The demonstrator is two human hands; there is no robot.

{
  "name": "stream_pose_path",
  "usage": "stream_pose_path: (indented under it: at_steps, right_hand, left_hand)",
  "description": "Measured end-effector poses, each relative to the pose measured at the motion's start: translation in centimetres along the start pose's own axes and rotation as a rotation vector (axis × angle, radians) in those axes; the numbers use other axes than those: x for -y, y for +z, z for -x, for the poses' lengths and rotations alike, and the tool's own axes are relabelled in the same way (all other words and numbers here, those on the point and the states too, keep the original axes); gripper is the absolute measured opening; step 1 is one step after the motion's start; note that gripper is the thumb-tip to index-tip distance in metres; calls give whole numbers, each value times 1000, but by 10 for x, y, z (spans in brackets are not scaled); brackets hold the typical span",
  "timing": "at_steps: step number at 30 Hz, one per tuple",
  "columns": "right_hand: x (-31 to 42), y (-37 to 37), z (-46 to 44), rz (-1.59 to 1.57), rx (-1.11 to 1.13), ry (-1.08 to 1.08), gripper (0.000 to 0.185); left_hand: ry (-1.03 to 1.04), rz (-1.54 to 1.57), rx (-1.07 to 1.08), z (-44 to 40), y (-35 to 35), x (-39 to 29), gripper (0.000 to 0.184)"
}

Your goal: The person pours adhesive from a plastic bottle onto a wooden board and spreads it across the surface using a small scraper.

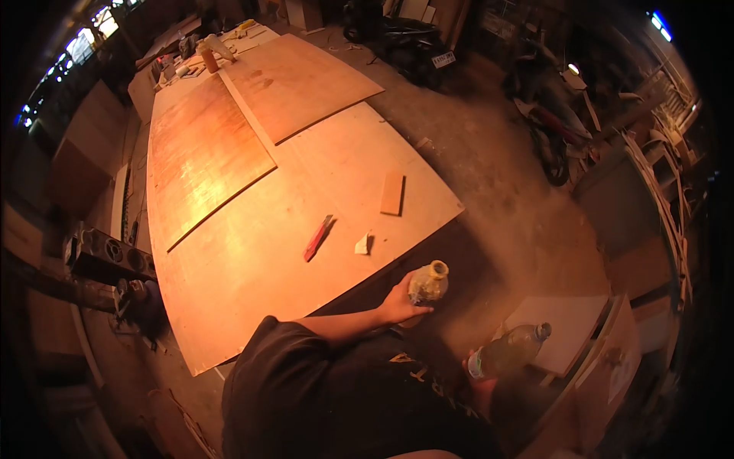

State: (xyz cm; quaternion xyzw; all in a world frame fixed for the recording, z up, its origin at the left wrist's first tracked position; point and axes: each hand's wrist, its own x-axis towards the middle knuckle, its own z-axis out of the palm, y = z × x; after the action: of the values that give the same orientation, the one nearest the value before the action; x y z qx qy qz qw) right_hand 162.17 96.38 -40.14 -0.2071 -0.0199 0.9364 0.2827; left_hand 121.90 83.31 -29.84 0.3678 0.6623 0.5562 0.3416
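My left hand [399, 302] is wrapped round a small, squat bottle [430, 284] with a yellowish, uncapped mouth, just off the near edge of the worktable. Lower on the right, my right hand [480, 384] is closed around the base of a larger clear plastic bottle [514, 352], which leans with its neck up and to the right. Part of that hand is in shadow. On the pale board nearest me lie a red utility knife [318, 239], a crumpled pale scrap [363, 244] and a small flat wooden block [393, 193].
Two thin wooden panels [210, 161] [298, 84] lie on the large worktable board [237, 283]. An orange-brown bottle [209, 60] and clutter stand at its far end. A speaker box [111, 252] is at the left. Panels and offcuts [562, 329] lean at the right, with a motorbike [413, 38] behind.
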Motion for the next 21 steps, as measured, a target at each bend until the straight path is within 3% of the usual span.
stream_pose_path:
  at_steps: [4, 10, 12, 19, 20, 21]
  right_hand:
    - [84, 10, -44, -127, -257, -34, 65]
    - [226, -3, -132, -31, -288, -79, 66]
    - [283, 2, -177, 36, -280, -56, 67]
    - [461, 94, -435, 454, -57, 127, 68]
    - [473, 117, -475, 479, -29, 163, 69]
    - [486, 142, -514, 291, -57, 247, 69]
  left_hand:
    - [86, -9, 71, -127, 38, -38, 102]
    - [135, 173, 16, -317, 107, -21, 100]
    - [181, 194, -112, -360, 122, -37, 100]
    - [30, 241, -463, -497, 152, -53, 94]
    - [35, 284, -482, -513, 152, -52, 92]
    - [43, 327, -503, -531, 149, -50, 91]
